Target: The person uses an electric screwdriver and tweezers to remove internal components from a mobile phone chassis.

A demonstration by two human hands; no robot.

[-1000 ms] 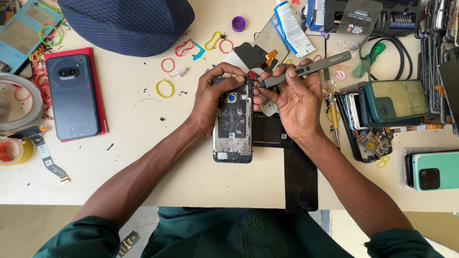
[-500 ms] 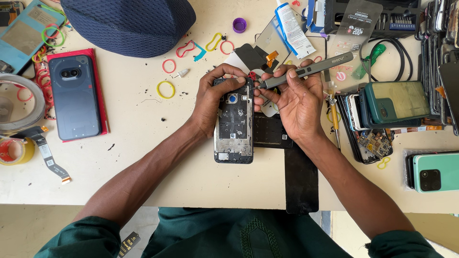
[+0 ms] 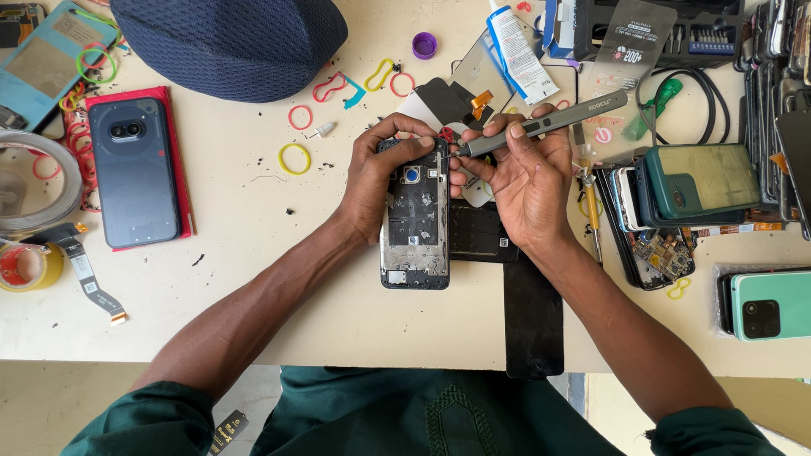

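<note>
An opened phone (image 3: 414,219) with its back off lies face down on the beige table (image 3: 253,279), its circuit board and camera showing. My left hand (image 3: 382,173) grips the phone's upper left edge and top. My right hand (image 3: 524,173) holds a grey pen-shaped screwdriver (image 3: 549,122), whose tip touches the phone's upper right corner. A black panel (image 3: 532,317) lies under my right wrist and reaches past the table's front edge.
A dark blue cap (image 3: 228,42) sits at the back. A blue-grey phone on a red case (image 3: 135,173) lies left, with tape rolls (image 3: 29,181) beyond. Coloured rubber bands (image 3: 295,158) are scattered. Stacked phones (image 3: 676,194), a green phone (image 3: 773,304) and a glue tube (image 3: 515,46) crowd the right.
Both hands keep the same hold. The screwdriver tip stays at the phone's top right corner; only slight shifts of the fingers show.
</note>
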